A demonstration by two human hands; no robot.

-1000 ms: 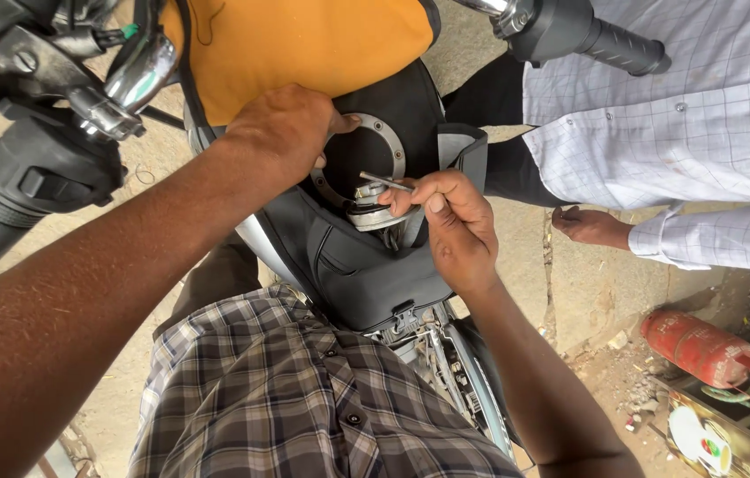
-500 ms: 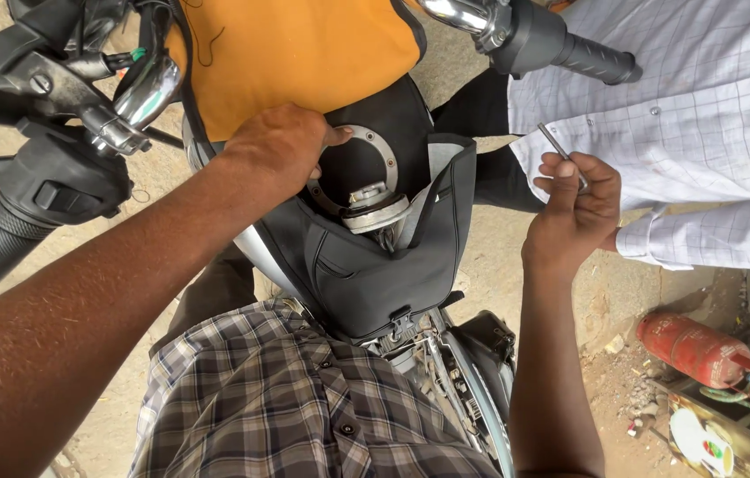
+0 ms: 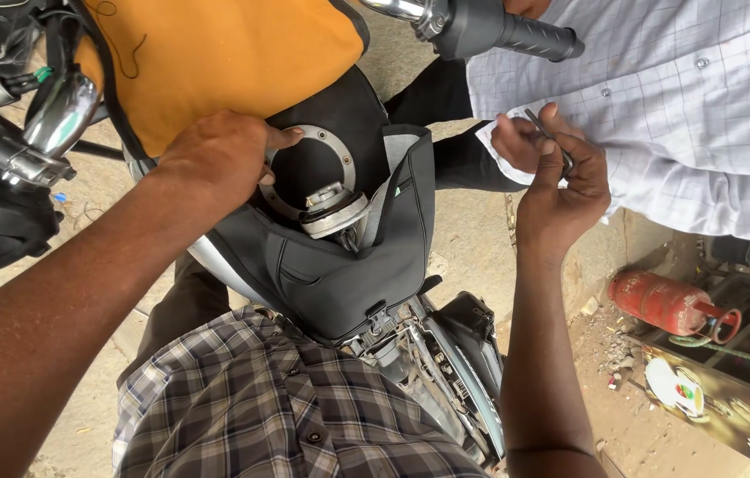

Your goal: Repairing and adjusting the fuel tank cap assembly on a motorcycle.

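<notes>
I look down on a motorcycle fuel tank under a black cover with an orange cloth over its front. My left hand rests on the metal filler ring, beside the opened silver fuel cap. My right hand is raised to the right of the tank, pinching a thin metal tool. Another person's hand in a white checked sleeve touches the same tool from above.
The right handlebar grip juts out at the top, the left lever and mirror at the upper left. A person in a white checked shirt stands to the right. A red gas cylinder lies on the ground at right.
My right hand has left the fuel cap and carried the thin tool up and right to the other person's hand. My left hand stays on the filler ring.
</notes>
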